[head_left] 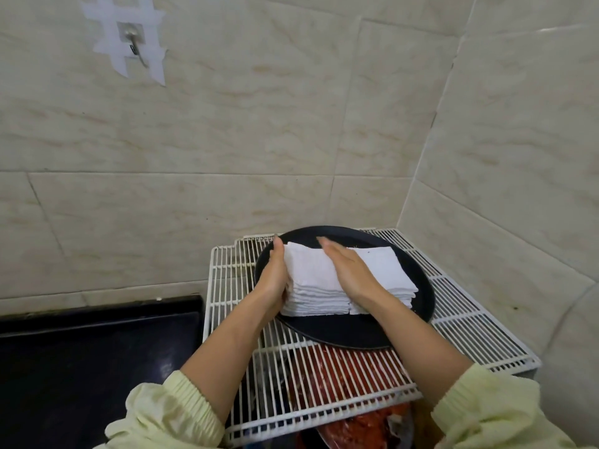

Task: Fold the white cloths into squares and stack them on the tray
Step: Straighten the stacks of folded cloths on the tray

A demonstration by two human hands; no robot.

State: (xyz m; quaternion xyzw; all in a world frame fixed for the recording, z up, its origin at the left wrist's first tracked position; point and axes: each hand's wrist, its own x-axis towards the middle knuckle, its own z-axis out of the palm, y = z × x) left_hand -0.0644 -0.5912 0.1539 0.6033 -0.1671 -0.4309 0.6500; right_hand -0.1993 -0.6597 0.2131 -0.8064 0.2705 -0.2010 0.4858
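Note:
Two side-by-side stacks of folded white cloths (316,283) sit on a round black tray (350,332). My left hand (274,275) presses flat against the left side of the left stack, fingers straight and pointing away from me. My right hand (348,272) lies with straight fingers on edge in the gap between the left and the right stack (387,273). Neither hand curls round a cloth.
The tray rests on a white wire rack (466,322) in the corner of tiled walls. Red items (350,377) lie under the rack. A black surface (90,358) lies to the left. A metal hook (133,47) is taped to the wall.

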